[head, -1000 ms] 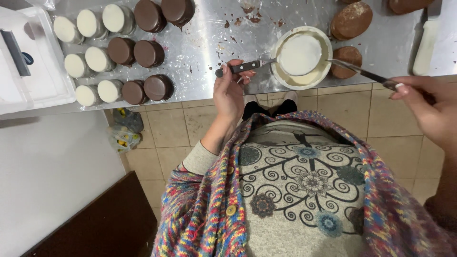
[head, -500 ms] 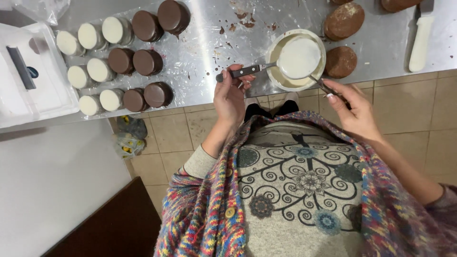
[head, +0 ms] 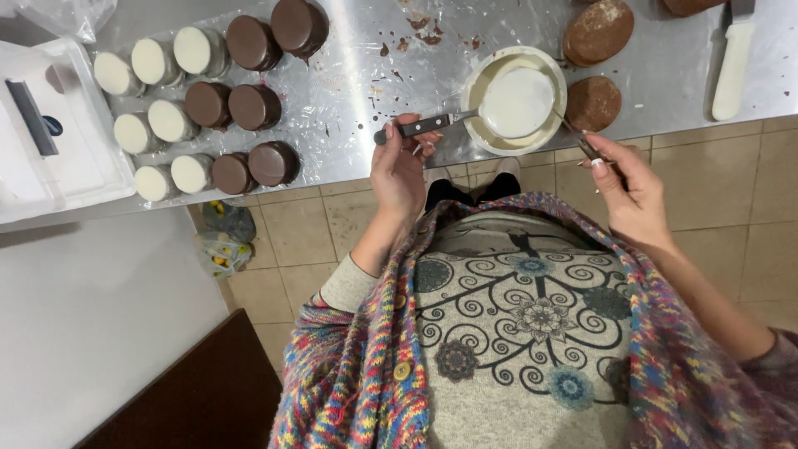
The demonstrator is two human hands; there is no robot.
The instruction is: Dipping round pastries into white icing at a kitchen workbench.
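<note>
My left hand (head: 401, 170) grips the dark handle of a utensil (head: 424, 125) whose far end lies under a round white-coated cake (head: 517, 101), held over a white bowl (head: 482, 79) of white coating. My right hand (head: 630, 187) holds a thin metal utensil (head: 572, 133) that points toward the right rim of the bowl. The bowl sits near the front edge of a steel counter (head: 665, 75). I cannot tell the shape of either utensil's tip.
At the left, several white-coated (head: 170, 120) and dark chocolate-coated round cakes (head: 253, 106) rest on clear film. Brown uncoated cakes (head: 592, 102) lie right of the bowl. A white-handled knife (head: 731, 62) sits at far right, a white plastic container (head: 50, 141) at far left. Tiled floor below.
My right hand has drawn in from the far right toward the bowl, bringing its thin utensil to the bowl's right rim. My left hand stays on the dark handle.
</note>
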